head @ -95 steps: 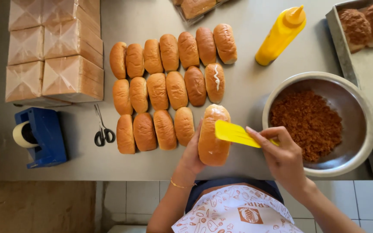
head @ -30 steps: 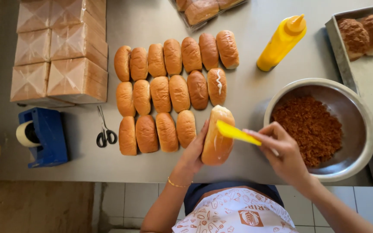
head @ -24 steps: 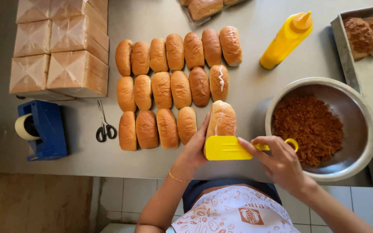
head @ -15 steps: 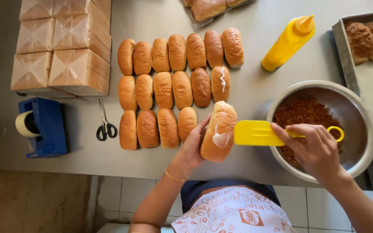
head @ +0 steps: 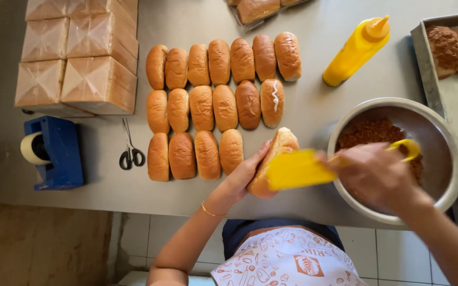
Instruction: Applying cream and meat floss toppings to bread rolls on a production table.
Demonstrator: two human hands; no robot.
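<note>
Steel bowl [head: 446,137] sits at the desk's [head: 314,111] near-right edge w/ a heap of brown shredded filling [head: 369,132] inside, piled toward the far-left wall. Right of it, a metal tray [head: 451,106] carries two buns [head: 454,45] coated in the same brown crumbs, up at its far end; rest of the tray cut off by the frame. Yellow squeeze bottle [head: 356,50] lies tilted just beyond the bowl, nozzle pointing up-right. Far-left corner: stack of wrapped boxes [head: 78,55], contents can't be made out thru the film.

Now the hands. Left hand [head: 242,175] cups one bun [head: 274,159] over the desk's near edge, fingers [head: 258,156] curled along its left side, thumb side hidden under the bread, so it's a firm grip on the bun. Bun is tilted, split top facing up, a bit of white showing at its far tip. Right hand [head: 375,177], blurred, is closed round the handle of a yellow scraper [head: 298,168]; the flat blade lies across the bun's lower right side, touching it, while the handle's loop end hangs over the filling in the bowl.

Just left of the held bun: three rows of plain buns [head: 216,106] packed side by side, one w/ a white stripe. Scissors [head: 130,151] and a blue tape dispenser [head: 54,153] lie further left.
</note>
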